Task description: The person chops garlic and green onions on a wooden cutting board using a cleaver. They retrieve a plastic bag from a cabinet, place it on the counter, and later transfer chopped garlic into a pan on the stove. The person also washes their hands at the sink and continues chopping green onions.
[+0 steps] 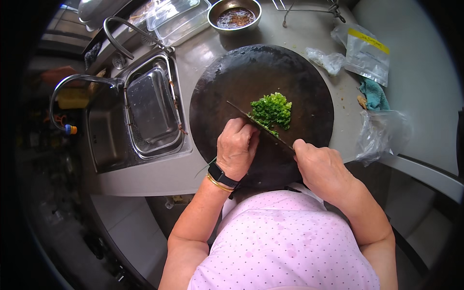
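A large round dark chopping board (224, 87) lies in front of me. On it is a heap of finely chopped green onion (272, 110). My right hand (320, 168) grips a knife (268, 131), whose blade slants across the board along the heap's near left side, with green bits along it. My left hand (237, 146) is curled against the near side of the blade, fingertips tucked in. Thin green stalks (206, 166) stick out by its wrist, so it seems to hold green onion, mostly hidden under the hand.
At the left is a steel sink (108, 134) with a basket (150, 105) and curved taps. A metal bowl of dark liquid (235, 18) and clear plastic containers (177, 21) stand beyond the board. Plastic bags (377, 134), a pouch (368, 54) and a teal cloth (375, 94) lie right.
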`<state>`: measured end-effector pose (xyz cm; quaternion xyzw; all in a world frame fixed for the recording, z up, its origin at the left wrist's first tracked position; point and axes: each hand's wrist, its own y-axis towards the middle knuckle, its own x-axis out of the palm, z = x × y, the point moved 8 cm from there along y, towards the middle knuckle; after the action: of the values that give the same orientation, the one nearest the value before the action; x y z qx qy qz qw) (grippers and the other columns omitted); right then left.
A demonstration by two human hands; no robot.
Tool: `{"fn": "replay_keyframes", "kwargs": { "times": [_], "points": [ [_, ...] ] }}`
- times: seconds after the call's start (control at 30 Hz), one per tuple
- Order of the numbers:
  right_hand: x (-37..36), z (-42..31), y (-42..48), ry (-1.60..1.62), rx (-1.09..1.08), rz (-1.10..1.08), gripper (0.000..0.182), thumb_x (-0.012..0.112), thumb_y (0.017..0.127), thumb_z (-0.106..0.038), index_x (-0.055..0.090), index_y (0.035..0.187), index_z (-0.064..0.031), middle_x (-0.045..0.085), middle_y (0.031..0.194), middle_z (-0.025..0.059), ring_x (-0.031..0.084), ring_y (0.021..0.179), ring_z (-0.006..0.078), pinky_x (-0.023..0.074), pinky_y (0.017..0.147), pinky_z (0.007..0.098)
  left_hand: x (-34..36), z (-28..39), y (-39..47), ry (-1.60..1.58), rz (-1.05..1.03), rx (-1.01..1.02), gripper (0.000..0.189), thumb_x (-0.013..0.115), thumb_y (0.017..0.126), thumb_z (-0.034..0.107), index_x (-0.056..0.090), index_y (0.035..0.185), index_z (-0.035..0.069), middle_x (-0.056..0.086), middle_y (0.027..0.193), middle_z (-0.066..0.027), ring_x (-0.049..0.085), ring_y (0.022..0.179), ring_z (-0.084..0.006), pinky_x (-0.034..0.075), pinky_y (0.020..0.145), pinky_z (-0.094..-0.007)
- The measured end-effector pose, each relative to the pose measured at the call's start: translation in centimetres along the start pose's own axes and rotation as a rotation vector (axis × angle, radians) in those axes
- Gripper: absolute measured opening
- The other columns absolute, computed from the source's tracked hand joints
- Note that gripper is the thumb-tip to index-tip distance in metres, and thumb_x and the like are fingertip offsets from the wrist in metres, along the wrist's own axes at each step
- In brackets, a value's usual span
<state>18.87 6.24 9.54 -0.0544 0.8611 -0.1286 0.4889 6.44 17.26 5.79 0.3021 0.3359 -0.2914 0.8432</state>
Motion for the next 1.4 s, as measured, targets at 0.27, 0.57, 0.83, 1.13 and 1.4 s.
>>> {"fn": "replay_keyframes", "kwargs": {
  "times": [0.27, 0.57, 0.83, 1.13, 1.4],
  "points": [
    [0.2, 1.5, 1.5, 0.126, 0.057, 0.022, 0.012, 0.061, 0.088, 0.001, 0.050, 0.091, 0.0011, 0.067, 0.077, 0.0235, 0.069, 0.074, 0.0438, 0.0546, 0.065, 0.0520, 0.3, 0.0, 0.3, -0.029, 0.022, -0.005, 0.021, 0.077, 0.073, -0.005, 0.065, 0.087, 0.004, 0.066, 0.094, -0.0114, 0.065, 0.087, -0.0332, 0.053, 0.074, -0.0410],
    [-1.9, 2.5, -0.5, 0.110, 0.077, 0.112, 0.014, 0.061, 0.095, -0.006, 0.048, 0.094, 0.0000, 0.067, 0.078, 0.0219, 0.066, 0.072, 0.0446, 0.0533, 0.064, 0.0523, 0.9, 1.3, 1.6, -0.023, 0.062, 0.005, 0.024, 0.081, 0.073, -0.002, 0.064, 0.089, 0.004, 0.064, 0.107, -0.0135, 0.065, 0.093, -0.0339, 0.055, 0.075, -0.0405],
    [-1.6, 1.6, -1.6, 0.041, 0.032, 0.138, 0.014, 0.061, 0.089, 0.000, 0.048, 0.093, -0.0022, 0.064, 0.076, 0.0178, 0.067, 0.067, 0.0403, 0.0536, 0.059, 0.0499, 0.1, 0.9, 0.2, 0.021, 0.025, -0.057, 0.024, 0.079, 0.072, -0.002, 0.064, 0.090, 0.004, 0.064, 0.108, -0.0122, 0.064, 0.094, -0.0343, 0.054, 0.079, -0.0410],
    [-1.3, 0.6, -1.1, -0.163, -0.011, 0.112, 0.020, 0.061, 0.079, 0.007, 0.048, 0.089, -0.0042, 0.061, 0.071, 0.0136, 0.069, 0.064, 0.0330, 0.0556, 0.054, 0.0422, 0.5, 0.8, 0.1, 0.061, 0.017, -0.006, 0.022, 0.076, 0.071, -0.004, 0.065, 0.089, 0.004, 0.065, 0.105, -0.0118, 0.062, 0.099, -0.0343, 0.053, 0.081, -0.0420],
    [-1.3, 0.5, -0.5, -0.177, -0.002, 0.078, 0.020, 0.061, 0.078, 0.008, 0.048, 0.088, -0.0038, 0.062, 0.071, 0.0144, 0.070, 0.063, 0.0326, 0.0559, 0.054, 0.0410, -0.2, 1.1, 0.5, 0.064, 0.063, -0.069, 0.024, 0.074, 0.070, -0.005, 0.064, 0.090, 0.004, 0.064, 0.112, -0.0151, 0.060, 0.105, -0.0363, 0.052, 0.085, -0.0424]
  ]
}}
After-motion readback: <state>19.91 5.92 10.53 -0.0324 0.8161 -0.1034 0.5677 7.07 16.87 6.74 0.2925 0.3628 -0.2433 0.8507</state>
